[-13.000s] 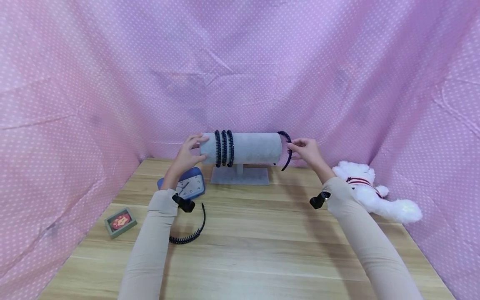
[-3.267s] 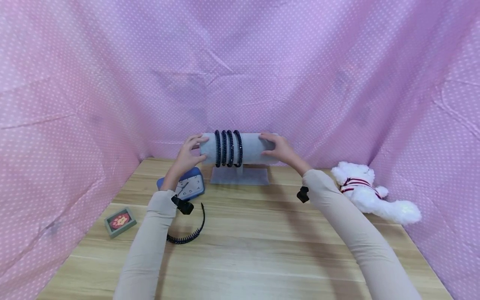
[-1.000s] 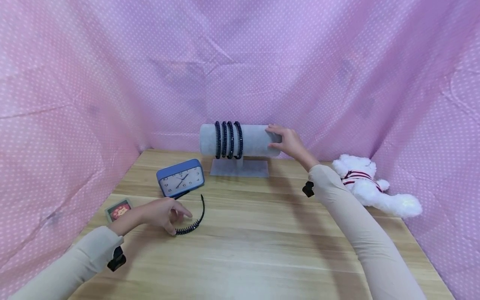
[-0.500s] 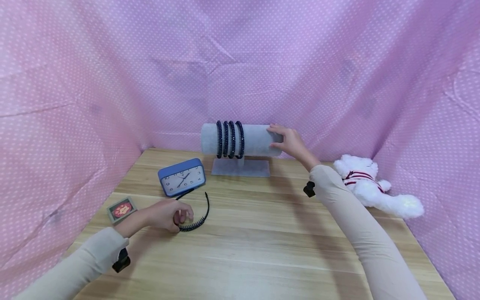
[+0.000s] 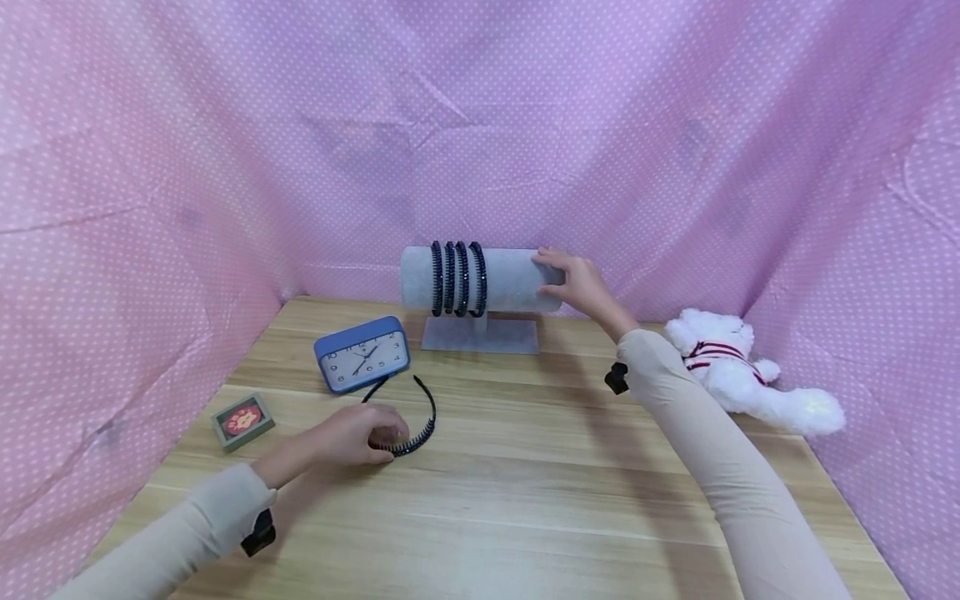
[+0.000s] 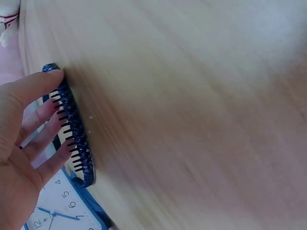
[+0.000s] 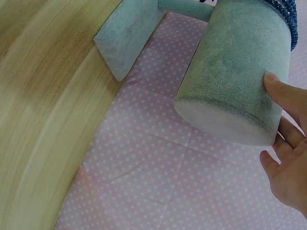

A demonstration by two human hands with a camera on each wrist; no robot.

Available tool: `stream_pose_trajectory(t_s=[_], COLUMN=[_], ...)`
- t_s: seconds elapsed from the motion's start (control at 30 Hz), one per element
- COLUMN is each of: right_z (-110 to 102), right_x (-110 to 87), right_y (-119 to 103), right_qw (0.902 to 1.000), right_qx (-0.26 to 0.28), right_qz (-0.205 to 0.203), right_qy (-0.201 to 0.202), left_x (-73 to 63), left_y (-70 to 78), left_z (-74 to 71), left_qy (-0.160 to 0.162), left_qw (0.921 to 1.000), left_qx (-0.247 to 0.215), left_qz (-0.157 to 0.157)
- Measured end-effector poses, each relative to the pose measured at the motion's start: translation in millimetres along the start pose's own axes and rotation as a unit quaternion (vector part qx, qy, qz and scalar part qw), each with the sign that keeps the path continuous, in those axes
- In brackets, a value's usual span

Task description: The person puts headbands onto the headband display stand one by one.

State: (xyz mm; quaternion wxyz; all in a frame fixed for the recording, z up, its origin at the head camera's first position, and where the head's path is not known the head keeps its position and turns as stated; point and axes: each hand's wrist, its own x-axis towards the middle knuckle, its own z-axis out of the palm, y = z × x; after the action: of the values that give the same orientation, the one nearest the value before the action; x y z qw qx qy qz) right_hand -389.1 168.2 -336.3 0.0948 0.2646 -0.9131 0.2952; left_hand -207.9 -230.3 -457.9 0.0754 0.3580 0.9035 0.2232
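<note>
My left hand [image 5: 352, 435] pinches a dark beaded headband [image 5: 430, 425] with comb teeth, low over the table in front of the clock. In the left wrist view the thumb presses one end of the headband's beaded strip [image 6: 76, 124], and the fingertips lie along its toothed side. My right hand [image 5: 581, 287] grips the right end of a grey plush headband display stand [image 5: 513, 279]. The right wrist view has the thumb against the roll [image 7: 235, 72], other fingers partly behind it. Several similar headbands [image 5: 480, 279] sit side by side round the roll's left half.
Behind the headband stands a blue alarm clock [image 5: 364, 354]. To its left lies a small green frame with a paw picture [image 5: 243, 420]. A white plush toy [image 5: 720, 367] rests at the table's right side. Pink dotted cloth [image 5: 480, 125] hangs around the wooden table [image 5: 525, 500].
Since the oldest frame, another headband has gone from my right hand onto the roll. My left hand has left the roll for the table headband, shifting it rightward; my right hand grips the roll.
</note>
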Motion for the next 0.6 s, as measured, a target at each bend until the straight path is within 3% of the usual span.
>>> stream_pose_trajectory(t_s=[0.23,0.4,0.6], right_z=[0.1,-0.5,-0.2], right_x=[0.4,0.2,0.0], right_y=[0.2,0.1,-0.2], right_qw=[1.0000,1.0000,1.0000], right_qx=[0.001,-0.001,0.000], right_qz=[-0.002,0.001,-0.002], right_qy=[0.002,0.001,-0.001], left_x=[-4.7,-4.4,0.4], left_y=[0.5,-1.5,-1.9], left_z=[3.7,3.7,4.6], left_qy=[0.020,0.020,0.014], left_qw=[0.9968,0.9949,0.9960], left_qx=[0.073,0.087,0.067], left_qz=[0.027,0.048,0.058])
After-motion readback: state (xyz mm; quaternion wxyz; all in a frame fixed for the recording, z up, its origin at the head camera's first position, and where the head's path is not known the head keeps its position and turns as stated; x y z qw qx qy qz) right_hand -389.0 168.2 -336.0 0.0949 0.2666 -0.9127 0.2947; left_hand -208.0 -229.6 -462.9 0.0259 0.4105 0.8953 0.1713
